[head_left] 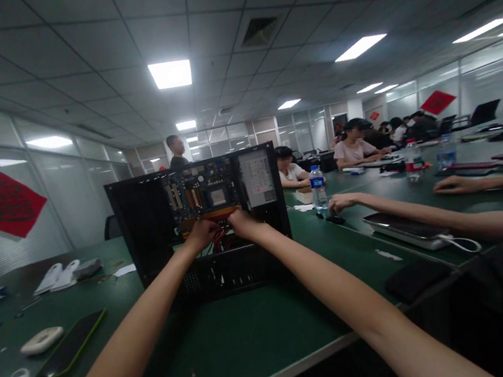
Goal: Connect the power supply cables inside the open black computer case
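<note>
An open black computer case (pixel 152 231) stands upright on the green table (pixel 238 339), its motherboard (pixel 201 193) and power supply (pixel 257 181) facing me. Both my arms reach straight into it. My left hand (pixel 201 232) and my right hand (pixel 240 221) are side by side at the lower edge of the motherboard, fingers curled in among red and orange cables (pixel 219 240). What exactly the fingers pinch is too small to make out.
A phone (pixel 69 351), a small white device (pixel 41 340) and white cloth lie at left. A neighbour's arm (pixel 410 213) rests by a tablet (pixel 407 230) at right. A water bottle (pixel 317 187) stands behind the case. Other people sit further along the table.
</note>
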The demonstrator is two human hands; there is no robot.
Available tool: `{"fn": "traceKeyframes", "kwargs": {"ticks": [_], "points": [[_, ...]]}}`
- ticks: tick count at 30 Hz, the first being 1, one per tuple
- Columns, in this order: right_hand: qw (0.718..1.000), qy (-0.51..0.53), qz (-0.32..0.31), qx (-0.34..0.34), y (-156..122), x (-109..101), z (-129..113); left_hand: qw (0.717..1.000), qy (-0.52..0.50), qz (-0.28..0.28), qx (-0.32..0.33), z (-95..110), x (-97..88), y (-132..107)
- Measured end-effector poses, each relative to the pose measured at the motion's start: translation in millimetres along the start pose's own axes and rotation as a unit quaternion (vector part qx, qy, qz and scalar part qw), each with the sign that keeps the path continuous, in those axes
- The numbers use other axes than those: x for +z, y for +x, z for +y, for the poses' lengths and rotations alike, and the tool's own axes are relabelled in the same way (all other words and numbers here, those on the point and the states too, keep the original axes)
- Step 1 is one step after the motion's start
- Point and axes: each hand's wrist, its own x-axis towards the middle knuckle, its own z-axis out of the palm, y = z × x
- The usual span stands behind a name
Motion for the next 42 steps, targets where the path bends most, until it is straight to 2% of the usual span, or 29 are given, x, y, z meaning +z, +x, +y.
{"fn": "traceKeyframes", "kwargs": {"ticks": [15, 42], "points": [[0.997, 0.001, 0.003, 0.072, -6.7, -10.2, -5.8, 1.0, -0.03, 0.001, 0.006, -0.6, 3.4, 3.0], [0.996, 0.004, 0.023, 0.088, 0.4, 0.5, -3.0, 1.0, -0.009, 0.013, 0.002, 5.2, 4.2, 2.5]]}}
